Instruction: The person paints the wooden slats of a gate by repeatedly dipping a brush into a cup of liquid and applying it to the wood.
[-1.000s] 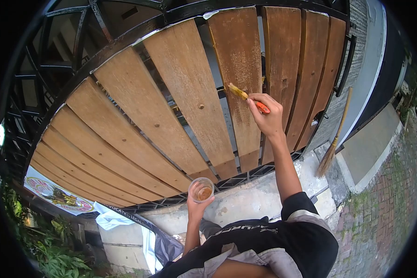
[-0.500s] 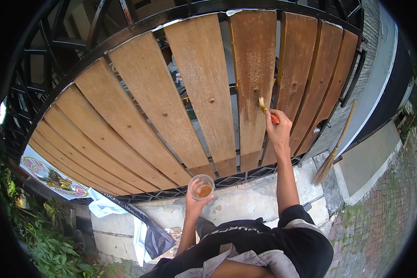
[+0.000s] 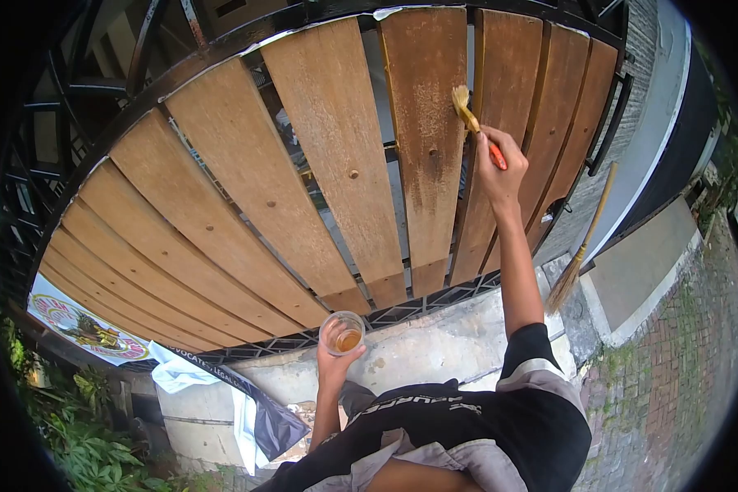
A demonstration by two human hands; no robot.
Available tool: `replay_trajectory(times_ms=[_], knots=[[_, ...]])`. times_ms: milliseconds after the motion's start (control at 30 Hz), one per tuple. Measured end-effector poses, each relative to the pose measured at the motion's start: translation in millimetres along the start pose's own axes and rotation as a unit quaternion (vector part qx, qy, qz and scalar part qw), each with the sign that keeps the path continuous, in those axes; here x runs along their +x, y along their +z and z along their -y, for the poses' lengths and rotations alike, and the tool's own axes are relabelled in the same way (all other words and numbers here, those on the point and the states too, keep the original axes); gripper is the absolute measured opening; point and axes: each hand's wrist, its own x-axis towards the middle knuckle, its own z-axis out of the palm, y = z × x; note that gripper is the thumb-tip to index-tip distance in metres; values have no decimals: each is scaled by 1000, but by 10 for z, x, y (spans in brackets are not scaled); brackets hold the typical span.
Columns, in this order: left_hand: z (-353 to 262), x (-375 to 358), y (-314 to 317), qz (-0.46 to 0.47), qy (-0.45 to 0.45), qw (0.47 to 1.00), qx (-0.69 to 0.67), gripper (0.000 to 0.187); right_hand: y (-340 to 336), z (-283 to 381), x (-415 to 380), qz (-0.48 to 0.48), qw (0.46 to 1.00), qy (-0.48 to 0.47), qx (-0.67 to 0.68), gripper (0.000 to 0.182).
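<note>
My right hand (image 3: 502, 164) is closed around the orange handle of a paintbrush (image 3: 466, 108). Its pale bristles lie against the right edge of a wooden slat (image 3: 425, 70) on the gate. That slat is dark brown and wet-looking in its upper part, with streaky patches in the middle and lighter wood lower down. Down by the gate's bottom edge, my left hand (image 3: 336, 365) grips a clear plastic cup (image 3: 343, 332) with a little amber-brown liquid in it. Slats to the right are darker; a neighbouring slat (image 3: 328, 107) on the left is lighter.
A black metal frame (image 3: 221, 56) borders the slats. A straw broom (image 3: 582, 246) leans against the wall at right. At lower left hang a printed banner (image 3: 86, 324) and white cloth, with green plants (image 3: 82, 426) below. Brick paving (image 3: 656, 394) lies at lower right.
My right hand has moved the paintbrush up the slat, from below the bolt hole to above it. The whole view has shifted slightly; the left hand still holds the cup.
</note>
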Motion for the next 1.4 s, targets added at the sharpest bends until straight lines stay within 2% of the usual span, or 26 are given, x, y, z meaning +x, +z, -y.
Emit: replay_trajectory(times_ms=[100, 167, 267, 300, 367, 433, 500, 567, 633, 667, 733, 767, 800, 833, 900, 967, 1033, 1100, 1167, 1233, 1300, 1367, 1400], knots=[[-21, 65, 17, 10, -2, 1000, 3, 90, -154, -61, -614, 66, 996, 60, -13, 7], [-40, 100, 31, 17, 0, 1000, 8, 90, -270, -192, -1174, 158, 980, 123, -12, 5], [-71, 132, 58, 21, -5, 1000, 7, 90, -431, -440, -1911, 370, 891, 260, -47, 15], [-48, 139, 60, 22, 2, 1000, 8, 89, -433, -445, -1885, 369, 891, 261, -49, 15], [-4, 166, 62, 21, 7, 1000, 11, 89, -341, -476, -1820, 360, 913, 187, -48, 15], [36, 147, 62, 21, 8, 1000, 5, 89, -168, -340, -1272, 260, 955, 138, -36, 15], [33, 105, 80, 21, -6, 1000, 1, 88, -54, -127, -617, 155, 987, 47, -1, 13], [36, 124, 70, 21, -15, 1000, -3, 88, -34, 160, -61, 41, 998, -46, 23, 12], [95, 108, 51, 4, -1, 1000, 2, 88, 0, 192, 214, -41, 995, -91, 30, 13], [107, 97, 38, 1, -5, 1000, 3, 88, 5, 176, 180, -37, 995, -88, 31, 13], [105, 106, 11, -6, 18, 1000, 11, 87, 11, 112, 114, -66, 996, 1, 59, 14], [93, 108, 3, -8, 18, 1000, 9, 87, 39, 54, -15, -65, 996, 0, 61, 14], [66, 111, 0, -11, 15, 1000, 5, 87, 74, -32, -273, -82, 975, 149, 147, 17], [53, 119, -5, -14, 12, 1000, 1, 87, 97, -126, -546, -96, 924, 293, 227, 20], [58, 145, -34, -7, 8, 1000, 8, 87, 77, -337, -1061, -162, 816, 439, 341, 28], [33, 174, -10, 4, 2, 1000, 20, 88, 79, -534, -1554, -198, 777, 491, 341, 31], [-52, 197, 35, 17, -25, 999, 13, 89, 45, -545, -1892, -187, 770, 529, 304, 31], [28, 258, 29, 27, -13, 999, 30, 87, 22, -577, -2219, -177, 788, 524, 270, 30], [30, 318, 78, 38, 2, 998, 41, 86, -25, -595, -2569, -136, 821, 536, 144, 27], [-16, 336, 149, 42, -12, 998, 35, 89, -105, -602, -2887, -78, 858, 505, -50, 24], [11, 334, 168, 50, -21, 998, 25, 89, -98, -634, -3103, -96, 843, 522, -86, 22], [30, 335, 167, 55, -27, 998, 17, 89, -43, -619, -3171, -133, 777, 603, -125, 22], [44, 319, 164, 55, -27, 998, 7, 89, 47, -795, -3306, -184, 723, 666, 30, 24]])
